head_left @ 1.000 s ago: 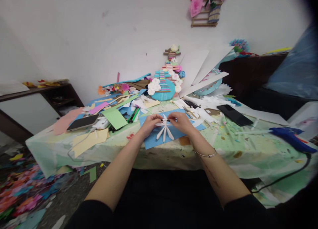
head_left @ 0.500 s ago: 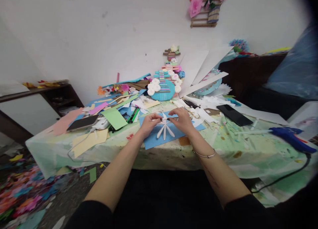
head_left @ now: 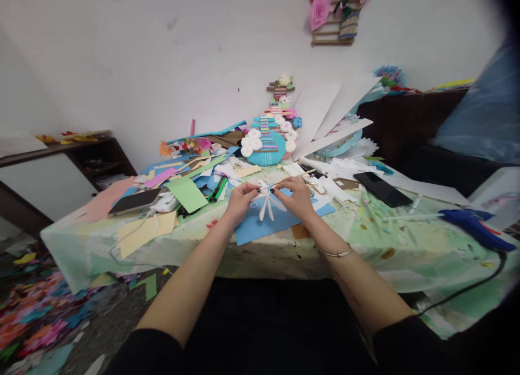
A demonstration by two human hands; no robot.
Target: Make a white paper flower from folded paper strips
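Note:
Between my hands, over a sheet of blue paper [head_left: 249, 231], is a white paper flower [head_left: 267, 208] with long narrow petals spreading downward. My left hand [head_left: 242, 200] pinches its upper centre from the left, thumb and forefinger together. From the right, my right hand [head_left: 296, 197] closes on the same flower near its centre, fingertips close to the left ones. A thin stick [head_left: 306, 173] juts out beyond my right hand; my fingers partly cover it, so how it is held cannot be made out. The flower's centre is mostly hidden by fingertips.
To the left lie a green cutter [head_left: 219, 188], green paper [head_left: 187, 195] and a phone [head_left: 135, 201]. On the right are a black phone [head_left: 383, 189] and a blue glue gun [head_left: 475, 227] with a cord. A blue guitar-shaped decoration [head_left: 266, 147] stands at the back.
The flower has tilted and turned, its petals now higher and closer together. Both hands have shifted slightly left, and the thin stick now shows above my right hand.

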